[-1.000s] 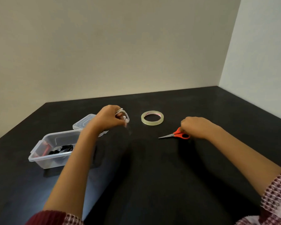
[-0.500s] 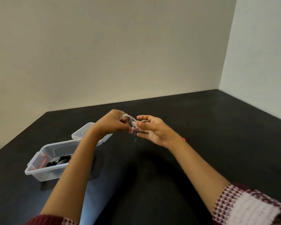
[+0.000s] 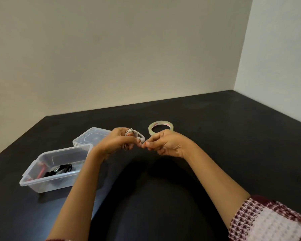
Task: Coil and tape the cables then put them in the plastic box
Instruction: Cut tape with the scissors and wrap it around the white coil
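Soft, moderately dim indoor light. We read the left wall [image 3: 111,49] as warm beige and the right wall [image 3: 276,49] as cooler and brighter. The matte black table [image 3: 233,136] carries a broad, soft-edged shadow between the arms [image 3: 80,188] and a faint bluish sheen beside the left one. We find the cable [image 3: 135,133] slightly blurred. The wide lens tilts the wall corner and stretches the lower edges.

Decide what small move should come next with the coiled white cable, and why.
Probably press the pinched fingertips of the right hand onto the white cable coil that the left hand grips, wrapping any tape round it; clear tape there cannot be seen. No binding shows on the coil, and the plastic box stands open.
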